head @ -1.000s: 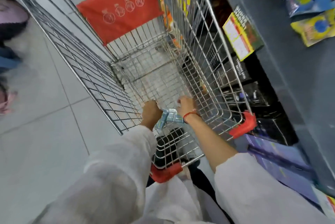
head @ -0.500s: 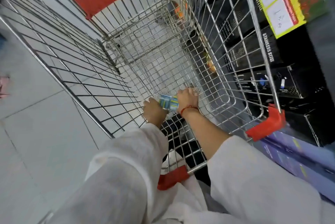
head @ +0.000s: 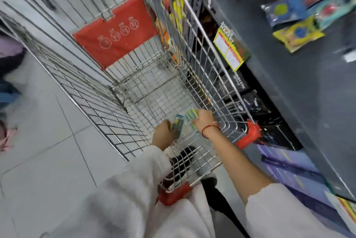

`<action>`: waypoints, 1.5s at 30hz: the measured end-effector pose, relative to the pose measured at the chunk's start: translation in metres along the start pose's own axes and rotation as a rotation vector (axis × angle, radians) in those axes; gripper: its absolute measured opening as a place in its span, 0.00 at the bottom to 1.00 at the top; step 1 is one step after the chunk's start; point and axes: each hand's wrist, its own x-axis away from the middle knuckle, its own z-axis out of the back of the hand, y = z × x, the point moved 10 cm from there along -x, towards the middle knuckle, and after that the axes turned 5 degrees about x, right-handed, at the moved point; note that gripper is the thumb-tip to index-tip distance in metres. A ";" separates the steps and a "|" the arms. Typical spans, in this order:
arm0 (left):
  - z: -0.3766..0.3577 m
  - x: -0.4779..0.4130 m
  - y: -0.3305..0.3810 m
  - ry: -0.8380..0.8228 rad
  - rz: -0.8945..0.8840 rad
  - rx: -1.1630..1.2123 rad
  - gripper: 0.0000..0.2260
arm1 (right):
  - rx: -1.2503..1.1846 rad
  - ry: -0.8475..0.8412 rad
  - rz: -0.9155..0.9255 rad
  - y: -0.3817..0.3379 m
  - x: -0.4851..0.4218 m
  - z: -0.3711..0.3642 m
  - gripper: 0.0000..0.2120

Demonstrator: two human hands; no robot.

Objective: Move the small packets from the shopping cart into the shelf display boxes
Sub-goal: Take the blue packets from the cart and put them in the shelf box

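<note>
Both hands were down inside the wire-mesh shopping cart [head: 134, 76] with red corner bumpers, near its near end, just above the mesh floor. The left hand [head: 163, 133] was closed round a small stack of blue-and-yellow striped flat packets [head: 178, 124], their long axis running up and away from the wrist, toward the far end of the cart. The right hand [head: 204, 118], with a red thread bracelet on the wrist, was closed on a second small bunch of yellow-and-blue striped packets [head: 191, 114], which stuck out to the left of the knuckles, nearly touching the left hand's stack. The frame was motion-blurred, so I could not count the packets or tell whether the two bunches met. The cart floor beyond the hands looked bare; I saw no loose packets there, though blur and mesh could hide some. The dark grey shelf unit [head: 289, 87] stood just beside the cart's right wall, so I judged the right hand the nearer one for the transfer: up over the right rim, then across. On the upper shelf, far right, lay blurred bright carded goods [head: 296, 33]; black boxed wares [head: 256, 107] sat on the level below. I could not pick out any display boxes for these packets from this view, so the drop point remained unknown.
</note>
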 end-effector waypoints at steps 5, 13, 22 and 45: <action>0.040 0.030 0.033 0.009 -0.096 0.610 0.10 | -0.310 0.251 0.110 -0.004 0.060 0.086 0.06; 0.041 0.112 0.155 -0.218 -0.326 0.910 0.06 | -0.861 0.592 0.210 0.049 0.171 0.193 0.03; -0.064 0.232 0.326 -0.471 -0.572 0.686 0.10 | -1.150 1.026 0.066 0.216 0.294 0.274 0.15; -0.313 0.365 0.407 -0.573 -0.787 0.158 0.06 | -1.030 1.380 -0.716 0.468 0.445 0.218 0.18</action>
